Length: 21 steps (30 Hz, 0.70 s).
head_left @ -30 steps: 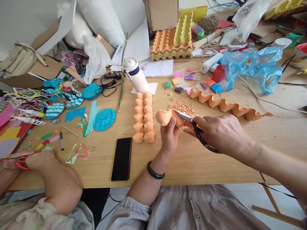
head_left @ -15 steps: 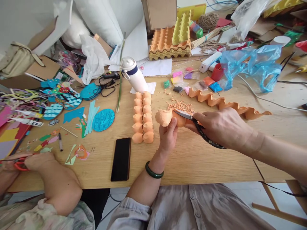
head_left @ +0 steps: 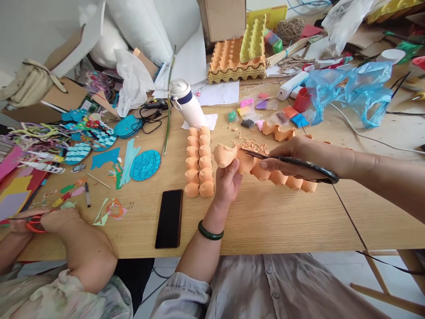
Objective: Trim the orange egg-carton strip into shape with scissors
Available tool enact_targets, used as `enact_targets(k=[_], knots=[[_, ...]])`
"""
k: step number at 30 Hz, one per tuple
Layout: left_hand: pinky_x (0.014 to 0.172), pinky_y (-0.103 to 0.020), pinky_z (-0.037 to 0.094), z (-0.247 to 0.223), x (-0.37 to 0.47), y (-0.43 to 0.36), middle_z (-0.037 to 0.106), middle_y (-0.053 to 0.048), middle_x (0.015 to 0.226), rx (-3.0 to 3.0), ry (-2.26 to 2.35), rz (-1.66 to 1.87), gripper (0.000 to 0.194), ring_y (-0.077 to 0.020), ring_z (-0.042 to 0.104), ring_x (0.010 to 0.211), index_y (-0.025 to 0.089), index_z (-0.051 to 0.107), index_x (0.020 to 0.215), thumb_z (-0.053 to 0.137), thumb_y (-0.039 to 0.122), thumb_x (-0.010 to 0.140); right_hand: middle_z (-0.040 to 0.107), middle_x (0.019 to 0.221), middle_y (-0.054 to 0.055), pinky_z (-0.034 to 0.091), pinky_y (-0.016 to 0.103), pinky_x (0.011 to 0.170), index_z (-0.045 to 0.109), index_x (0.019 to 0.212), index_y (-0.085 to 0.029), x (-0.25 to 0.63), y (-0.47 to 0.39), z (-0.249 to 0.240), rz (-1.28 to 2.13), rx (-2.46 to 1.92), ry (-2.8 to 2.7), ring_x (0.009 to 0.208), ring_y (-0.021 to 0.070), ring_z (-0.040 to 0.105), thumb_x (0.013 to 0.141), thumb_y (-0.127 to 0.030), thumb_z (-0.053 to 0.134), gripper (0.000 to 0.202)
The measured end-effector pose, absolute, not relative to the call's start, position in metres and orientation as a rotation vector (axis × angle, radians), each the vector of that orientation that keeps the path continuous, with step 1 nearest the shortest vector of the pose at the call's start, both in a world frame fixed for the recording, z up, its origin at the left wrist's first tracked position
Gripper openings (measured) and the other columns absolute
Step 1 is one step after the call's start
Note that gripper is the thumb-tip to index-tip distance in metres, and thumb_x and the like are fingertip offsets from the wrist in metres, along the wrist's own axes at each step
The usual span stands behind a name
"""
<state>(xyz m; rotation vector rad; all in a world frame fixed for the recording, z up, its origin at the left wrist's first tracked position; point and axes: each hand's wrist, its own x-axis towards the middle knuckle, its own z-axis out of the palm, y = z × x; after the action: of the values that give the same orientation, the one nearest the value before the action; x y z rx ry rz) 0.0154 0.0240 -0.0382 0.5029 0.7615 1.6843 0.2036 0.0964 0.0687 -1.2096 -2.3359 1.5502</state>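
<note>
My left hand (head_left: 229, 181) is closed round the near end of an orange egg-carton strip (head_left: 224, 156), thumb against the side of a cup. The strip's row of cups runs off to the right, beneath my other hand. My right hand (head_left: 299, 153) grips black-handled scissors (head_left: 322, 174), whose blades point left and lie against the strip's edge beside the end cup. Behind the blades is a heap of small orange trimmings (head_left: 254, 145). Two trimmed orange cup rows (head_left: 206, 175) stand side by side left of my hands. Another orange strip (head_left: 279, 132) lies behind, partly hidden by my right hand.
A phone (head_left: 168, 219) and a white flask (head_left: 191, 108) stand or lie to the left. Stacked egg trays (head_left: 229, 57), small colored packets (head_left: 246, 104) and a blue plastic bag (head_left: 352, 88) fill the back. At far left, another person's hands (head_left: 49, 219) hold red scissors.
The strip has swung so its cups now show toward me on the right. The scissors have turned flatter, and my right hand has shifted slightly right.
</note>
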Motion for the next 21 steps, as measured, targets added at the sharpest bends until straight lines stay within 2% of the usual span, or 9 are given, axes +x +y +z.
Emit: enact_targets(k=[3, 7, 12, 15, 18, 21], knots=[[0.115, -0.045, 0.054, -0.038, 0.012, 0.026, 0.078, -0.006, 0.13, 0.534, 0.755, 1.633, 0.042, -0.0329, 0.058, 0.145, 0.028, 0.079, 0.113, 0.09, 0.047, 0.077, 0.048, 0.054, -0.004, 0.029, 0.02, 0.03, 0.06, 0.074, -0.018, 0.199, 0.097, 0.07, 1.806, -1.24, -2.276, 0.035, 0.0061, 0.039, 0.091, -0.069, 0.069, 0.055], [0.119, -0.045, 0.05, -0.04, 0.016, 0.026, 0.073, -0.008, 0.14, 0.62, 0.729, 1.658, 0.046, -0.0326, 0.056, 0.148, 0.028, 0.078, 0.117, 0.083, 0.058, 0.083, 0.042, 0.053, -0.007, 0.031, 0.018, 0.029, 0.063, 0.084, -0.015, 0.191, 0.093, 0.062, 2.015, -1.215, -2.013, 0.036, 0.0055, 0.037, 0.09, -0.073, 0.068, 0.058], [0.121, -0.04, 0.048, -0.043, 0.022, 0.025, 0.063, 0.0, 0.154, 0.696, 0.825, 1.761, 0.056, -0.0284, 0.053, 0.151, 0.037, 0.067, 0.137, 0.085, 0.048, 0.085, 0.044, 0.056, -0.006, 0.03, 0.015, 0.031, 0.061, 0.082, -0.013, 0.187, 0.092, 0.044, 2.036, -1.15, -1.874, 0.04, 0.0041, 0.038, 0.09, -0.069, 0.071, 0.057], [0.12, -0.039, 0.049, -0.043, 0.02, 0.024, 0.066, -0.002, 0.151, 0.704, 0.829, 1.761, 0.051, -0.0299, 0.055, 0.149, 0.034, 0.068, 0.139, 0.078, 0.047, 0.091, 0.039, 0.054, -0.009, 0.025, 0.014, 0.03, 0.061, 0.088, -0.015, 0.189, 0.102, 0.031, 2.335, -0.974, -1.697, 0.038, 0.0036, 0.03, 0.095, -0.068, 0.064, 0.053], [0.118, -0.037, 0.05, -0.042, 0.016, 0.025, 0.071, -0.002, 0.144, 0.726, 0.814, 1.74, 0.043, -0.0294, 0.056, 0.147, 0.032, 0.071, 0.135, 0.073, 0.046, 0.095, 0.031, 0.053, -0.012, 0.02, 0.016, 0.029, 0.058, 0.094, -0.019, 0.19, 0.113, 0.018, 2.643, -0.879, -1.518, 0.035, 0.0043, 0.015, 0.104, -0.07, 0.041, 0.055], [0.115, -0.038, 0.052, -0.044, 0.012, 0.028, 0.076, -0.002, 0.134, 0.714, 0.853, 1.728, 0.036, -0.0284, 0.06, 0.143, 0.031, 0.074, 0.128, 0.073, 0.046, 0.095, 0.027, 0.053, -0.012, 0.015, 0.017, 0.033, 0.056, 0.093, -0.021, 0.187, 0.112, 0.012, 2.661, -0.948, -1.473, 0.038, 0.005, 0.011, 0.107, -0.068, 0.031, 0.056]])
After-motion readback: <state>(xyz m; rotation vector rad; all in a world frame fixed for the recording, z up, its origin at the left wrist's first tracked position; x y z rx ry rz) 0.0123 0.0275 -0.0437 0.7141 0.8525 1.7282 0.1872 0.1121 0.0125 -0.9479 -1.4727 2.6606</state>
